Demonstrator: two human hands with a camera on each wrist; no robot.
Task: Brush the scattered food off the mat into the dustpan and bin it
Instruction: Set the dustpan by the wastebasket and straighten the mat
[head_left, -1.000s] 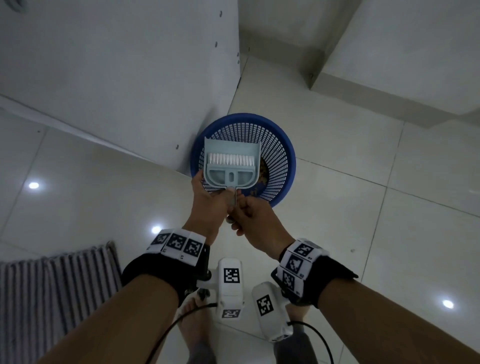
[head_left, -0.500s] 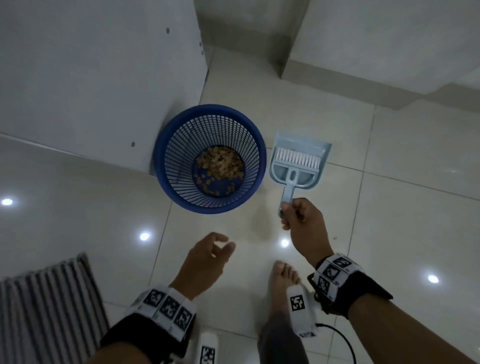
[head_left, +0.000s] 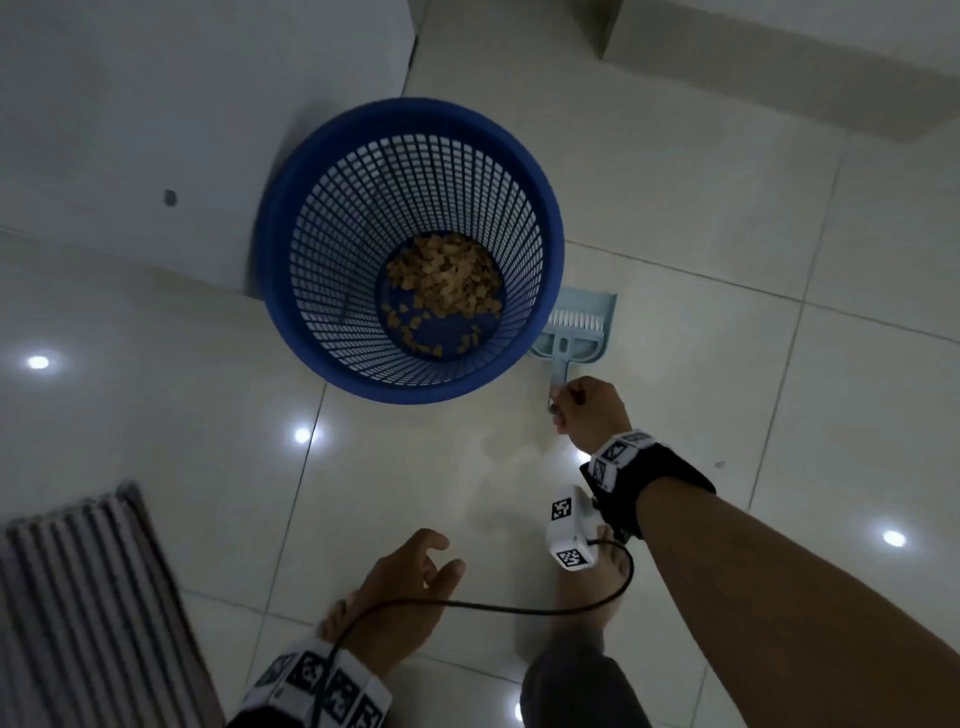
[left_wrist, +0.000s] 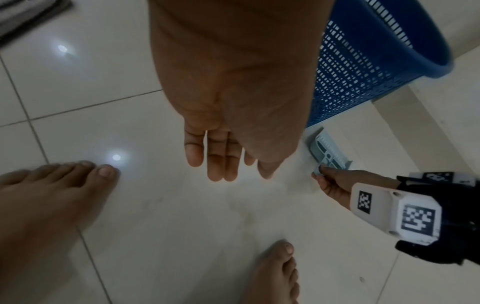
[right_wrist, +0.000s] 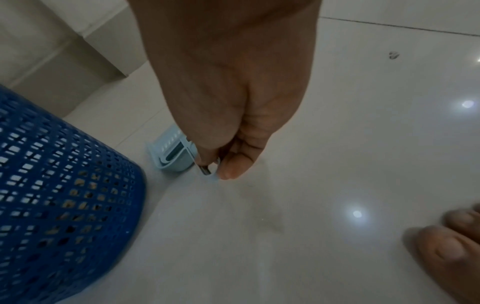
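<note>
A blue mesh bin (head_left: 540, 218) (left_wrist: 363, 67) (right_wrist: 64, 195) stands on the tiled floor with brown food bits (head_left: 447, 280) on its bottom. Right of it the pale blue dustpan (head_left: 574, 332) (left_wrist: 328, 152) (right_wrist: 168, 152), with the brush lying in it, sits low at the floor, partly hidden by the bin's rim. My right hand (head_left: 584, 410) (left_wrist: 335, 183) (right_wrist: 221, 162) pinches the end of its handle. My left hand (head_left: 415, 577) (left_wrist: 221, 160) hangs empty with relaxed fingers above the floor, nearer to me.
The striped grey mat (head_left: 88, 597) lies at the lower left. A white wall panel (head_left: 182, 130) stands behind the bin, and a low ledge (head_left: 779, 78) runs at the back right. My bare feet (left_wrist: 39, 205) stand on the glossy tiles.
The dustpan left the bin's mouth, swung right and came down beside the bin. My left hand let go of it and dropped back. The head view moved closer to the floor.
</note>
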